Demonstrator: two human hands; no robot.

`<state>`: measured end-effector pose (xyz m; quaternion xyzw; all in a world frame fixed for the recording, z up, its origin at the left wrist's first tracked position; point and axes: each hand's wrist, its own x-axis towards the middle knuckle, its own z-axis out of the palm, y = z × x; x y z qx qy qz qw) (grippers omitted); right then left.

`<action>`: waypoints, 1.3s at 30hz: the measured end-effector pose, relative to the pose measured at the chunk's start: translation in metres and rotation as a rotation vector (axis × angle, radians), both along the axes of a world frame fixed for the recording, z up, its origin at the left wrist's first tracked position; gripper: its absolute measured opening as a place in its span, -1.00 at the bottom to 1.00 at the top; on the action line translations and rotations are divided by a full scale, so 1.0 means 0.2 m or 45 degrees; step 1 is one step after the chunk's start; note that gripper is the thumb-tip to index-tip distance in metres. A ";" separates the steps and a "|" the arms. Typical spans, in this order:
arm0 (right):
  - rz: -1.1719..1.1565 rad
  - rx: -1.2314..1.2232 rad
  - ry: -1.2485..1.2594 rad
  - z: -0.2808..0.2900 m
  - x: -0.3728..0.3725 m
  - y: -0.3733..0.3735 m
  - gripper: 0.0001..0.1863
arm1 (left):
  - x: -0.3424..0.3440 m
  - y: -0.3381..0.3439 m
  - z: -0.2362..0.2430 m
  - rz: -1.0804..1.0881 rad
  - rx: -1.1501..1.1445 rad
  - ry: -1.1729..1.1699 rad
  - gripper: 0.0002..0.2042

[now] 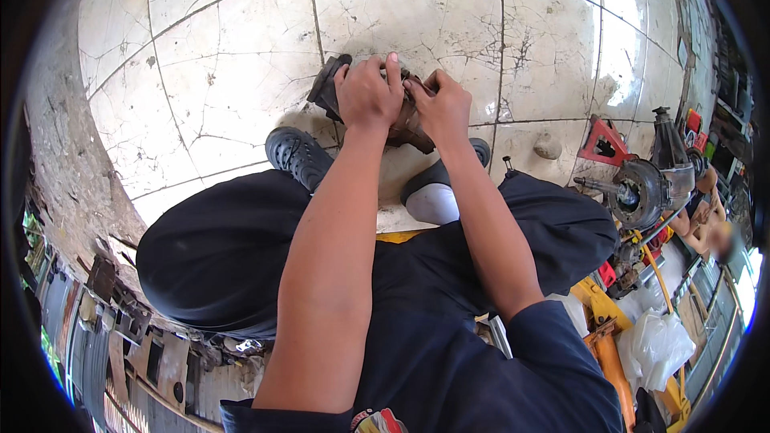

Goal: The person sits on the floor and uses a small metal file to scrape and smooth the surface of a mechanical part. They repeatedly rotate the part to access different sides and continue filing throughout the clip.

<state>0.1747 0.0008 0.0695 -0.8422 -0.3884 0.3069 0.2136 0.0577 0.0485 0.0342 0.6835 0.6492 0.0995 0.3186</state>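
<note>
Between my shoes, low over the tiled floor, is a dark, grimy mechanical part with a black end pointing to the left; its middle is largely hidden by my hands. My left hand grips it from above, fingers bent over its top and thumb raised near the centre. My right hand is closed on the right side of the same part, with bent index finger and thumb at a brownish piece close to my left thumb. What exactly the fingertips pinch is too small to make out.
To my right stand a red jack stand, a large metal axle housing, yellow equipment and plastic bags. Another person is beyond them. A small stone lies on the tiles. Scrap metal is piled behind on the left.
</note>
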 end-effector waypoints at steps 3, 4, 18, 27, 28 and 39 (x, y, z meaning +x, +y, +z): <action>0.065 -0.147 -0.022 0.05 0.03 -0.03 -0.55 | 0.00 -0.01 -0.02 0.027 0.065 -0.014 -0.51; 0.050 -0.155 -0.025 0.05 0.03 -0.02 -0.55 | 0.01 -0.02 -0.03 0.041 0.095 -0.015 -0.50; -0.099 -0.289 0.082 0.02 0.05 -0.07 -0.51 | 0.00 -0.03 -0.03 0.021 0.027 -0.018 -0.56; -0.474 -0.008 0.214 0.03 0.12 -0.29 -0.77 | 0.00 -0.03 -0.03 0.052 0.072 -0.055 -0.56; -0.403 0.054 0.183 0.02 0.09 -0.27 -0.77 | 0.00 -0.03 -0.03 0.061 0.091 -0.072 -0.56; -0.194 0.384 -0.016 0.00 -0.14 -0.25 -0.74 | 0.00 -0.02 -0.02 0.050 0.057 -0.057 -0.53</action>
